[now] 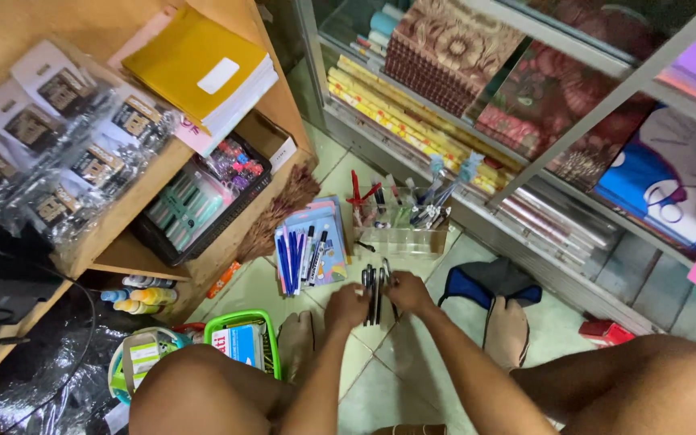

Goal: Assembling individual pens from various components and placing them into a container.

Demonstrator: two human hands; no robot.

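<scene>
Head view, looking straight down between the knees: both hands are on a bundle of dark pens (pixel 374 292) held just above the pale tiled floor (pixel 380 379). The left hand (pixel 346 306) has its grip curled tight around the lower left of the bundle, and the right hand (pixel 409 293) pinches the same pens from the other side, fingers pressed together on the barrels. By my read the step in hand is gathering and squaring up that bunch; the next move would call for keeping both grips firm so no pen slips out, then lifting it clear of what lies ahead. Just beyond the hands stands a clear plastic organizer (pixel 400 225) with red scissors, pens and brushes upright in it, and to its left a blue carded pack of pens and markers (pixel 312 242) lies flat on the tiles. Those two are close in front, so a forward reach has little room. Further left, a green basket (pixel 243 338) sits near the left knee, a black tray of small stationery (pixel 203 201) rests in the wooden shelf unit (pixel 122 217), and a yellow notebook stack (pixel 203 68) lies on top. On the right, a glass cabinet (pixel 573 153) holds rolled wrapping paper, and bare feet rest on a dark blue cloth (pixel 485 282).
</scene>
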